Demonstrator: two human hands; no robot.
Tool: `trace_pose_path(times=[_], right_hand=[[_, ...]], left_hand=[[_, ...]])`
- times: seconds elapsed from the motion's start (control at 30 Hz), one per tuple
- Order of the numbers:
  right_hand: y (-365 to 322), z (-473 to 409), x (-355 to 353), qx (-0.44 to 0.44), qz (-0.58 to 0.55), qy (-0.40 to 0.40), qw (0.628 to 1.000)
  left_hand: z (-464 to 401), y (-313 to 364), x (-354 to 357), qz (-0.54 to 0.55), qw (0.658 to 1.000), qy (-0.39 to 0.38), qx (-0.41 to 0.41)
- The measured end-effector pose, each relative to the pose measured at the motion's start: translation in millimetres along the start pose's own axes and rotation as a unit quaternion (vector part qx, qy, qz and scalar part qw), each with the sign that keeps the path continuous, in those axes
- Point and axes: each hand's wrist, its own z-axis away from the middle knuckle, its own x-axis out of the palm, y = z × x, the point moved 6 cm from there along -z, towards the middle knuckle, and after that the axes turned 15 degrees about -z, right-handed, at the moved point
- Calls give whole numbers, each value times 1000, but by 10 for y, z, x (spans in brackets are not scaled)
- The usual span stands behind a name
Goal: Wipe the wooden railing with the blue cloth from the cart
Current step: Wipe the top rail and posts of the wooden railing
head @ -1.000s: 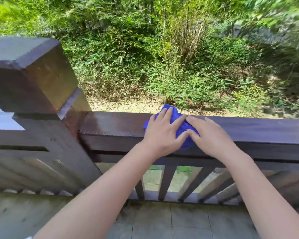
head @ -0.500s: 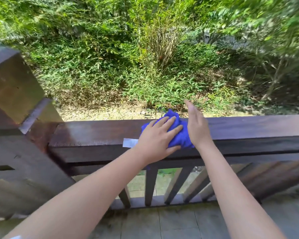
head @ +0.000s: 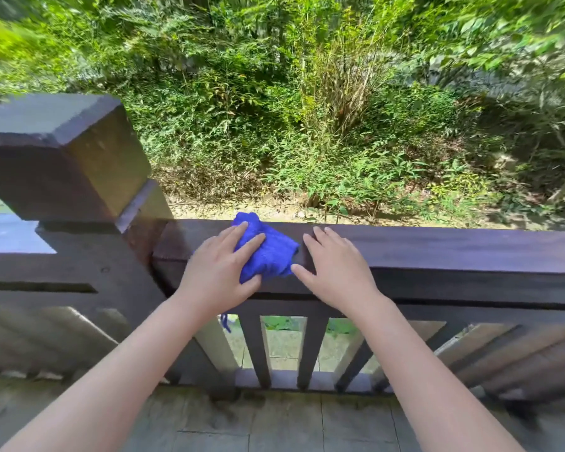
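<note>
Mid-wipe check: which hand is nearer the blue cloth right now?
Left. The left hand lies flat on top of the blue cloth; the right hand rests on the railing just beside the cloth's right edge.

A single head-worn camera looks forward and down from close above the wooden railing [head: 437,249], which crosses mid-frame; greenery [head: 307,93] fills the top, floor tiles [head: 274,425] the bottom.

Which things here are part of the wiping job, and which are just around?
In the job: blue cloth, wooden railing, left hand pressing the cloth, right hand resting on the railing.
Just around: corner post, balusters, plants, floor.
</note>
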Motion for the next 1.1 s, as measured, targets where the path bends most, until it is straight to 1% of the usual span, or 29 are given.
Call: trace_pose_path(times=[0.07, 0.13, 0.27, 0.33, 0.4, 0.47, 0.57, 0.67, 0.77, 0.87, 0.93, 1.0, 1.1], right_hand=[[-53, -16, -24, 8, 15, -18, 1000], [-85, -12, -55, 17, 25, -26, 999], [-242, 33, -100, 28, 34, -14, 999], [-440, 58, -83, 9, 19, -8, 1000], [-675, 83, -23, -21, -35, -8, 999], [-932, 117, 48, -46, -129, -14, 990], [-1358, 128, 109, -88, -231, -18, 969], [-1846, 108, 231, -141, -266, -52, 952], [-2328, 86, 388, -182, -290, -83, 936], [-2800, 109, 611, -231, -284, -135, 921], [-3070, 97, 755, -242, -285, -157, 914], [-3319, 21, 880, -238, -284, -150, 917], [-3716, -131, 1061, -209, -295, -138, 922]], left_hand=[[32, -20, -6, -9, 1000, -3, 6], [58, -29, 0, -16, 1000, -24, 9], [175, -70, -36, -25, 998, -50, 15], [272, -109, -89, -2, 998, -57, 13], [408, -191, -140, 65, 996, -64, -16], [601, -337, -207, 181, 979, -55, -74], [976, -648, -338, 320, 932, -25, -167], [1362, -998, -422, 369, 902, -30, -223], [1681, -1351, -484, 380, 887, -49, -259], [1930, -1762, -515, 328, 904, -64, -266], [2025, -2071, -523, 296, 918, -66, -257], [2076, -2415, -512, 270, 928, -65, -247], [2102, -2927, -494, 213, 950, -84, -213]])
